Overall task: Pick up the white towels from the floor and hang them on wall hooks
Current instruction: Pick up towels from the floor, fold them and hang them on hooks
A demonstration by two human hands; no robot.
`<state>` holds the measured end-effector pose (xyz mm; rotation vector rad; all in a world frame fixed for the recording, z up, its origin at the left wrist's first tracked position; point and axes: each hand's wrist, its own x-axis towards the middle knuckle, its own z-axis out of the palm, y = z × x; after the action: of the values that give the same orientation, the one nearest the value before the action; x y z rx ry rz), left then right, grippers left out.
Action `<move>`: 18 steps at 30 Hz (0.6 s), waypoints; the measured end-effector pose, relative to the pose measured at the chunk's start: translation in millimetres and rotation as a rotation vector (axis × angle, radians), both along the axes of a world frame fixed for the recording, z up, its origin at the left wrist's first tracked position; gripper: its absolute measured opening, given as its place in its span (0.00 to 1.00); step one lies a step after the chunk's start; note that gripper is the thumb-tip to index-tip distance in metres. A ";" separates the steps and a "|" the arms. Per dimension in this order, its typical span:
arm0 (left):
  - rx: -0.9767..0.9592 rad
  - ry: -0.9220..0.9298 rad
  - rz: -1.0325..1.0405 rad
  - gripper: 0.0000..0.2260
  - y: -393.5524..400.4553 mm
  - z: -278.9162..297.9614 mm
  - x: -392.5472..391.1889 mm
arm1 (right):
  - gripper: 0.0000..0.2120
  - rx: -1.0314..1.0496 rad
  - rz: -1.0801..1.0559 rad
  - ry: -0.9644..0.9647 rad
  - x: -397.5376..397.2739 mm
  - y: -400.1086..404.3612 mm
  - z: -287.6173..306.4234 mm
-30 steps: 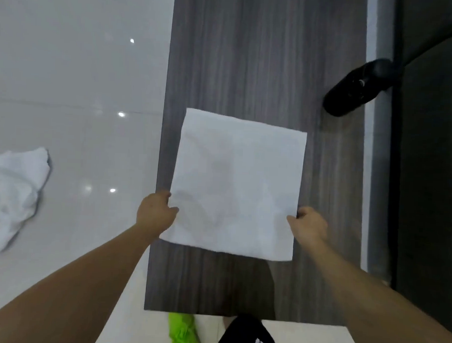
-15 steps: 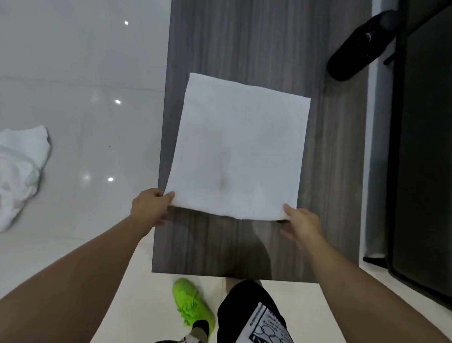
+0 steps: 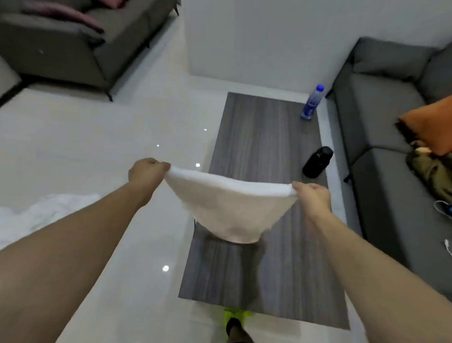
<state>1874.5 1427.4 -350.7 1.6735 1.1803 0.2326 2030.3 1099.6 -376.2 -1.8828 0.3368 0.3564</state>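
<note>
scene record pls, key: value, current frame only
held item: white towel, lifted above the table, sagging in the middle
left hand: grips the towel's left corner
right hand: grips the towel's right corner
table: grey wood-grain, low
on table: blue-capped bottle, black object
floor: second white towel, crumpled
wall hooks: not in view

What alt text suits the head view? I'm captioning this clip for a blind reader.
Both hands, left hand and right hand, pinch the top corners of a white cloth towel, which sags between them above a long grey wood-grain table. A second crumpled white towel lies on the glossy floor at left.
</note>
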 end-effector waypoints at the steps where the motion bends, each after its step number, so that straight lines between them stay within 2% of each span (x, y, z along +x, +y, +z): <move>1: 0.013 -0.045 0.014 0.07 9.7 22.9 -12.8 | 0.08 0.026 0.028 -0.036 -5.0 8.8 23.6; 6: 0.091 -0.251 0.072 0.12 61.4 119.3 -94.9 | 0.09 0.123 0.203 -0.192 -47.4 70.9 132.1; 9: 0.089 -0.374 0.150 0.09 93.2 161.0 -150.6 | 0.08 0.197 0.317 -0.238 -78.9 118.0 180.1; 13: 0.151 -0.463 0.287 0.03 133.5 199.1 -230.2 | 0.08 0.248 0.469 -0.276 -118.2 187.5 225.1; 17: 0.215 -0.527 0.451 0.11 167.4 225.4 -311.7 | 0.10 0.230 0.722 -0.270 -156.9 265.9 256.2; 18: 0.237 -0.536 0.481 0.10 175.4 230.4 -331.4 | 0.11 0.216 0.789 -0.276 -167.7 286.3 262.3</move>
<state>1543.1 1602.9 -120.3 1.3669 1.1443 1.0861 1862.6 1385.9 -114.0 -1.7527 -0.6304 0.6160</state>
